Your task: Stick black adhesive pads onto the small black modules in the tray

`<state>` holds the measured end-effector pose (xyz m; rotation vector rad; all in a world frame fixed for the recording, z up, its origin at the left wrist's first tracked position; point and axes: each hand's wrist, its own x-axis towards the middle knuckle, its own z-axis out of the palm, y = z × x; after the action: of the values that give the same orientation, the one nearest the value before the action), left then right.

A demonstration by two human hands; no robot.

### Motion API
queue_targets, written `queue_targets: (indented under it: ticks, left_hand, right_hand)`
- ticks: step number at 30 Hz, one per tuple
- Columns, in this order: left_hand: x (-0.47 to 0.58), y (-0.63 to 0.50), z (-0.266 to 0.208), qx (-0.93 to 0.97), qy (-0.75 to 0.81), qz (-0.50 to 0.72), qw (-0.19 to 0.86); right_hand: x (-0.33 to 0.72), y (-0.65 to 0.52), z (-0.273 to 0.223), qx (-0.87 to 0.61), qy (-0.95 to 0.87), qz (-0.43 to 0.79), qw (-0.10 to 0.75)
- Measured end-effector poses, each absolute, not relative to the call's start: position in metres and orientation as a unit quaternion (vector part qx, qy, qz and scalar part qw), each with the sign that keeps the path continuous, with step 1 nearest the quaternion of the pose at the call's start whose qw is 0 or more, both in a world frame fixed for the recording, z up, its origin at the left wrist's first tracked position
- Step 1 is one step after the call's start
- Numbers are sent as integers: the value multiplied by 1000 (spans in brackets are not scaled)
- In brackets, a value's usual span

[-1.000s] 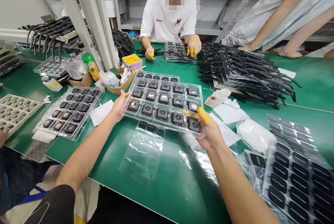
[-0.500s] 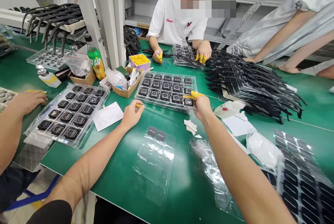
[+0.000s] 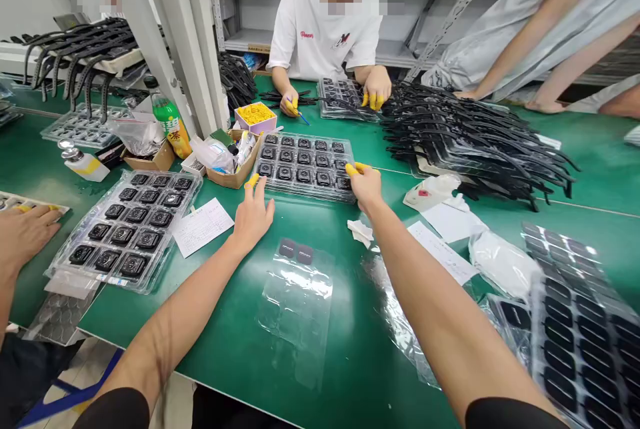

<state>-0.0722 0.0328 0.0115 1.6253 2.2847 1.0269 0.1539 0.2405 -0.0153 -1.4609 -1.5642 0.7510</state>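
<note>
Fifteen black watch modules (image 3: 303, 157), in three rows of five, sit in the clear plastic tray (image 3: 300, 190) on the green table. This tray lies between the two hands, mostly beyond the left hand (image 3: 254, 216). That hand is open, fingers spread, its one yellow-tipped finger at the tray's near left corner; it grips nothing. The right hand (image 3: 366, 184) has its fingers bent at the tray's right end; from this angle I cannot tell whether they pinch the rim or merely rest there.

A second tray (image 3: 145, 282) stands left of the left hand, holding fifteen more modules in five rows of three. Nearer the person, two dark labels (image 3: 296, 252) lie on one clear film (image 3: 295, 322). Beyond the left hand are one green-and-yellow drink bottle (image 3: 171, 124) and one box of yellow finger covers (image 3: 255, 114). Across the table, one co-worker (image 3: 327, 36) has two hands at a further tray (image 3: 345, 99).
</note>
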Motion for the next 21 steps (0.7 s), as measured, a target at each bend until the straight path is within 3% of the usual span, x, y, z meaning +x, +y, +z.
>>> queue_targets:
  ticks: [6, 10, 12, 17, 21]
  left_hand:
    - [-72, 57, 32, 555, 800, 227, 19]
    - [-39, 84, 47, 660, 726, 192, -26]
    - [-13, 115, 57, 753, 644, 132, -5]
    - [41, 204, 83, 837, 541, 30, 71]
    - [58, 232, 96, 849, 519, -20, 99]
  right_hand:
    - [169, 214, 12, -637, -620, 247, 387]
    - [198, 116, 26, -578, -685, 210, 392]
    - [202, 52, 22, -535, -728, 225, 365]
    - [196, -31, 8, -391, -888, 170, 175]
    - [198, -10, 1, -379, -898, 142, 175]
